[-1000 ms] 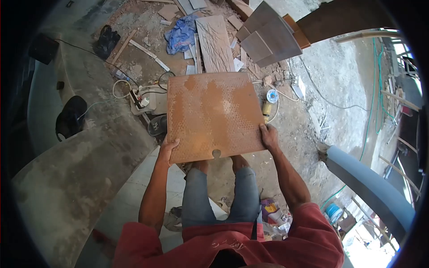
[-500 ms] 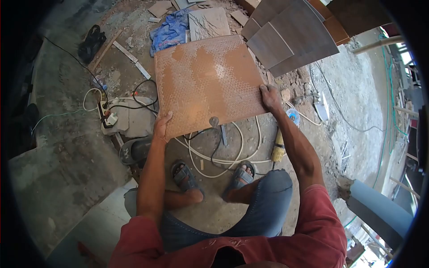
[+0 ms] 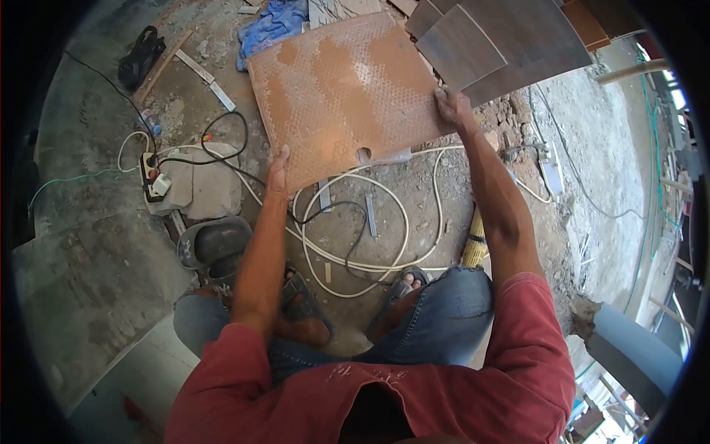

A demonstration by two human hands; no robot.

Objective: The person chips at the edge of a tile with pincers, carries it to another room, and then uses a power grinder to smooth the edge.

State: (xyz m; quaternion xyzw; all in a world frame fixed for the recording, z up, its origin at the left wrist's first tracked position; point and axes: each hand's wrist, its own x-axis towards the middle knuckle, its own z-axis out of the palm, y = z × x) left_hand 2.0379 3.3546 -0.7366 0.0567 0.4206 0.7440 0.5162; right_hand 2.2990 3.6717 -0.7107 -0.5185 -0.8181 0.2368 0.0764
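A large square tile (image 3: pixel 344 96) is held out in front of me, its orange-brown back with a honeycomb pattern facing up. Near the edge closest to me, a small round hole (image 3: pixel 363 155) goes through it. My left hand (image 3: pixel 277 174) grips the near left corner, thumb on top. On the right edge, my right hand (image 3: pixel 453 111) is closed around the tile's side. The fingers under the tile are hidden in both cases. Below the tile, loops of white cable (image 3: pixel 405 214) lie on the dusty floor.
Grey-brown tiles (image 3: pixel 510 44) lean at the upper right. A power strip (image 3: pixel 153 177) with plugs lies at left beside a broken slab (image 3: pixel 214 185). Near my right knee is a yellow power tool (image 3: pixel 475 240). A dark basin-like container (image 3: pixel 214 244) and a blue cloth (image 3: pixel 270 29) lie around.
The tile has moved up in the view, away from my body, and is slightly turned, still in both hands. My view has shifted, and more floor and cable show beneath the tile.
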